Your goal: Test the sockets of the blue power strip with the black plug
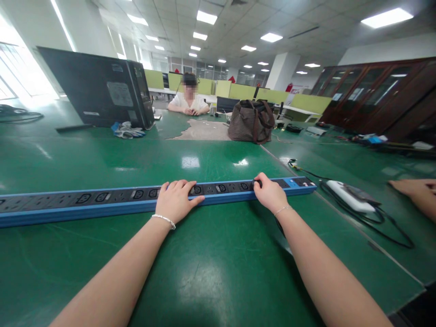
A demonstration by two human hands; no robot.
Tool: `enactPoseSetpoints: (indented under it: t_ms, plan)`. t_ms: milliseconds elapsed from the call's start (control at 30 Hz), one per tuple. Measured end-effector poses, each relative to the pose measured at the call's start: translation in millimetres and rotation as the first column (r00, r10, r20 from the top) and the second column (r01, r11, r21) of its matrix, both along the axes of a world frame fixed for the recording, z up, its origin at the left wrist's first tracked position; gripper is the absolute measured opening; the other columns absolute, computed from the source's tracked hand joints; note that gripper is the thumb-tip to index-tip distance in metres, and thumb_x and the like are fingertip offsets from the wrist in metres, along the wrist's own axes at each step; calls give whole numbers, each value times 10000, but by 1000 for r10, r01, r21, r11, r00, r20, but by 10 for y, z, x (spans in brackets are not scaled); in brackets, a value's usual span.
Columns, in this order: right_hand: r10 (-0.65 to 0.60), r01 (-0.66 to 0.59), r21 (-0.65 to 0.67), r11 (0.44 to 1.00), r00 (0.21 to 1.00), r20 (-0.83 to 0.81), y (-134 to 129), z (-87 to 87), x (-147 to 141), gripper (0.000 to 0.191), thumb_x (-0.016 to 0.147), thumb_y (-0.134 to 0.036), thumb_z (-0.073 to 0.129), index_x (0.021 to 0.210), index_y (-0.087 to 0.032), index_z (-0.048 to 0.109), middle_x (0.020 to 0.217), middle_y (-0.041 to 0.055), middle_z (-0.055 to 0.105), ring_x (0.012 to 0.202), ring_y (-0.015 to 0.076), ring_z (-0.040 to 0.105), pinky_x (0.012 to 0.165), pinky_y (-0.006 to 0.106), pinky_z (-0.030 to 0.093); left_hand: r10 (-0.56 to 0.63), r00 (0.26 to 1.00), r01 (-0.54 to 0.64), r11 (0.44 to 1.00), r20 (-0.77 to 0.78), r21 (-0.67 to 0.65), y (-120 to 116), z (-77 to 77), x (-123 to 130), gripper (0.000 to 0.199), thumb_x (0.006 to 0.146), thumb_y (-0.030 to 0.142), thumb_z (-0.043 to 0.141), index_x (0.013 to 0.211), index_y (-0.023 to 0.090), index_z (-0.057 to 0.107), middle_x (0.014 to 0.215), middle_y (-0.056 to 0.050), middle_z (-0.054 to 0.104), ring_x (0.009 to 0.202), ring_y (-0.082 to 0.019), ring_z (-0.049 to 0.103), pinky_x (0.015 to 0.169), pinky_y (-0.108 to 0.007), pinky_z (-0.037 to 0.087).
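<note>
A long blue power strip (129, 206) with a row of black sockets lies across the green table in front of me. My left hand (175, 199) grips it near its middle, fingers over the top and thumb along the near side. Toward its right end, my right hand (270, 195) pinches a black plug (259, 183) at one of the sockets. Whether the plug is fully seated cannot be made out, because my fingers cover most of it. A dark cord (279, 226) shows below my right wrist.
A black computer case (98, 91) and gloves (127, 130) lie far left. A brown bag (251, 121) stands at the back, with a seated person (189, 100) beyond. To the right are a white adapter with cords (350, 196) and another person's hand (417, 188).
</note>
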State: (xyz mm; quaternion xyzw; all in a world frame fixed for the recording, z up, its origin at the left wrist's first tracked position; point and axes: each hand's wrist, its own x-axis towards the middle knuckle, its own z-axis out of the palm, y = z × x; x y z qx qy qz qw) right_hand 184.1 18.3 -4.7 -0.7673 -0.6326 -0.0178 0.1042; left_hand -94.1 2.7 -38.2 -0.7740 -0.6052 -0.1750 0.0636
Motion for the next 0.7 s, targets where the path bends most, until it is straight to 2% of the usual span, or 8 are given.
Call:
enactPoseSetpoints:
  t_ms: [233,333,433,533,600,700]
  plan:
    - [10,-9,31,999,999,-42,4,0,4,294,833,-349,363,1023,-239,558,805,62,653,704,199,585,628,278,369,-4,1000,4,1000,-2,6,1,-4,-5,549,791,628,358,1187,286,522,1142,-54,593,1072,-254,498,946,-434,288]
    - [13,-1,144,990,996,-89,-4,144,114,281,815,-359,379,986,-243,570,771,48,647,670,197,570,614,273,368,-2,1000,2,1000,-2,6,3,-6,-1,549,790,626,362,1188,284,522,1149,-54,590,1075,-253,497,946,-430,288]
    - [4,43,337,941,990,-138,-39,413,285,266,788,-364,410,929,-222,586,736,42,634,649,184,547,595,260,362,-8,1000,8,1000,-4,14,3,-6,0,543,793,623,359,1183,284,528,1140,-54,594,1072,-254,499,942,-429,291]
    - [48,26,401,916,984,-174,-97,635,390,249,763,-361,442,884,-203,593,673,27,609,590,163,516,550,247,345,-5,1000,5,1000,-5,10,1,-4,-5,548,791,624,360,1183,281,531,1134,-57,597,1074,-256,500,943,-428,288]
    - [86,2,400,916,976,-202,-127,677,382,234,758,-354,450,867,-203,591,639,11,594,559,149,502,533,241,338,-7,1000,7,1000,-4,8,0,-3,-10,550,789,627,360,1182,284,533,1134,-56,597,1074,-257,501,943,-430,289]
    - [138,-32,387,922,958,-252,-143,595,265,212,756,-340,452,857,-210,586,615,-7,582,539,135,495,526,237,341,-15,1000,15,1000,-2,22,-3,-5,-14,544,793,625,353,1178,286,533,1128,-53,600,1064,-255,506,936,-430,295]
